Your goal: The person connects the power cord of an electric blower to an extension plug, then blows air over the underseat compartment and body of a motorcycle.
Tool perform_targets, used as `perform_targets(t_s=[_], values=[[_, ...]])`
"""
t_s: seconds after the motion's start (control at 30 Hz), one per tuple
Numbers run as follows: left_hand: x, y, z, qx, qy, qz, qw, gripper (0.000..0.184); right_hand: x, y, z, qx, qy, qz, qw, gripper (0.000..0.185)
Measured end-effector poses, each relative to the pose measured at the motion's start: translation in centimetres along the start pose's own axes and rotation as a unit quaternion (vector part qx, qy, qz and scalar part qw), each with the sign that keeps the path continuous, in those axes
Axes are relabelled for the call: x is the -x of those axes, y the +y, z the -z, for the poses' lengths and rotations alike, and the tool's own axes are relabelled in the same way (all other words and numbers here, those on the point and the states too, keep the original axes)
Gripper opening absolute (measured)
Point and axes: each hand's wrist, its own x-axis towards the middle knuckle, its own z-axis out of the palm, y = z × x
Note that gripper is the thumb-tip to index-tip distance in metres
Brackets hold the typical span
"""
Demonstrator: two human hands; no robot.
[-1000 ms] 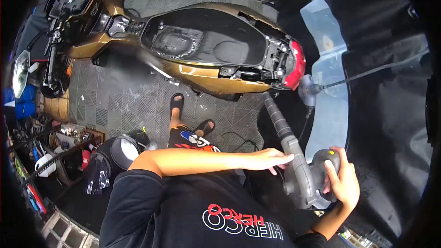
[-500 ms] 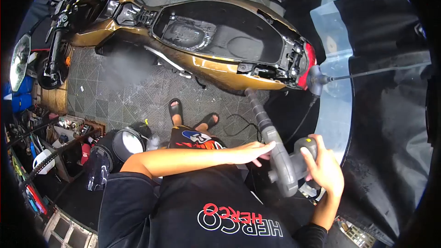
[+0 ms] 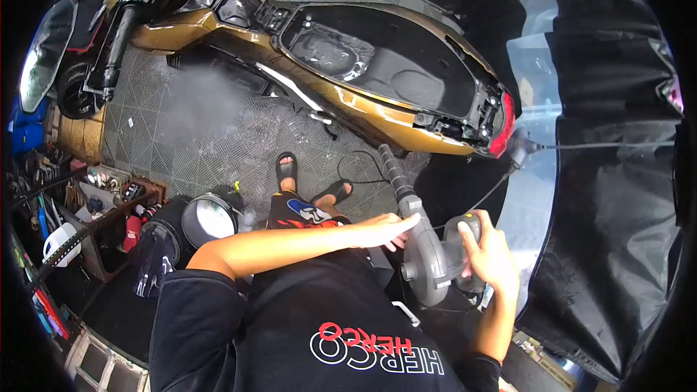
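The right hand point(image 3: 492, 254) wraps its grip around the handle of a grey blower point(image 3: 427, 258), held above the tiled floor point(image 3: 232, 163) near its right edge. The left hand point(image 3: 385, 232) lays its fingers against the blower's side; whether that grip closes underneath, I cannot tell. The ribbed nozzle point(image 3: 396, 176) points toward the lower flank of a gold scooter point(image 3: 370, 109), whose tail reaches the floor's right edge, beside black sheeting point(image 3: 610, 203).

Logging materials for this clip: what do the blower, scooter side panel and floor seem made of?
Blower: probably matte plastic, its grey body dull and moulded-looking. Side panel: glossy gold paint, bright highlights; likely plastic beneath. Floor: dull, perhaps plastic tiles, showing ridged squares.
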Motion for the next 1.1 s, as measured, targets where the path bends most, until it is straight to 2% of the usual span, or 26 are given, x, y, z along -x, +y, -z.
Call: perform_targets(t_s=[0.07,0.1,0.2,0.37,0.4,0.43,0.5,0.57,0.67,0.7,0.77,0.83,0.9,0.93,1.0,1.03,1.07,1.1], values=[[1.4,0.6,0.8,-0.062,0.047,-0.019,0.997,0.087,0.1,-1.0,-1.1,-0.020,0.028,-0.001,0.999,0.043],[2.9,2.5,1.0,-0.121,0.089,0.007,0.989,0.085,0.2,-1.6,-1.6,-0.016,0.027,0.000,1.000,0.043],[2.6,0.1,2.5,-0.128,0.113,-0.055,0.984,0.087,0.1,-3.7,-3.4,-0.011,0.098,0.013,0.995,0.041],[5.6,-1.1,4.5,-0.038,0.099,0.007,0.994,0.094,-0.8,-5.7,-5.1,-0.060,0.017,-0.002,0.998,0.040],[6.9,0.7,4.7,-0.079,0.125,0.030,0.989,0.095,-1.1,-5.5,-5.6,-0.115,0.032,0.011,0.993,0.041],[6.1,-0.4,5.6,-0.105,0.164,-0.012,0.981,0.095,-1.1,-5.4,-6.1,-0.171,0.047,0.022,0.984,0.042],[7.4,0.9,6.0,-0.253,0.289,-0.046,0.922,0.093,-1.2,-5.3,-6.8,-0.178,0.055,0.042,0.982,0.041],[8.6,1.3,5.9,-0.273,0.328,-0.052,0.903,0.090,-1.6,-6.1,-7.5,-0.121,0.108,0.106,0.981,0.038],[8.9,-0.9,6.8,-0.113,0.264,-0.045,0.957,0.086,-2.2,-7.6,-8.2,-0.084,0.107,0.121,0.983,0.036],[9.0,-0.7,7.3,-0.111,0.271,-0.049,0.955,0.086,-2.7,-7.9,-8.6,-0.082,0.113,0.131,0.982,0.035],[9.1,-0.6,8.0,-0.175,0.345,-0.073,0.919,0.077,-2.8,-8.7,-9.7,-0.086,0.136,0.138,0.977,0.038],[9.0,-0.1,8.4,-0.122,0.431,-0.137,0.884,0.073,-2.7,-10.0,-10.4,-0.050,0.200,0.146,0.967,0.046],[9.3,-1.0,9.4,-0.134,0.420,-0.138,0.887,0.072,-4.2,-10.7,-10.2,-0.013,0.204,0.176,0.963,0.050],[10.0,-1.1,9.9,-0.134,0.425,-0.141,0.884,0.072,-4.8,-11.6,-9.8,-0.008,0.159,0.160,0.974,0.050],[11.8,-1.2,11.1,0.038,0.313,-0.078,0.946,0.073,-5.6,-12.7,-9.9,-0.012,0.103,0.150,0.983,0.053],[12.4,-1.6,12.3,0.067,0.301,-0.058,0.949,0.074,-6.4,-12.9,-10.6,-0.009,0.100,0.156,0.983,0.053],[13.2,-2.9,13.5,0.073,0.301,-0.132,0.942,0.068,-7.2,-12.9,-11.9,-0.002,0.149,0.189,0.971,0.054],[13.9,-3.6,14.8,0.096,0.310,-0.132,0.937,0.062,-7.7,-13.1,-13.0,0.003,0.198,0.220,0.955,0.055]])
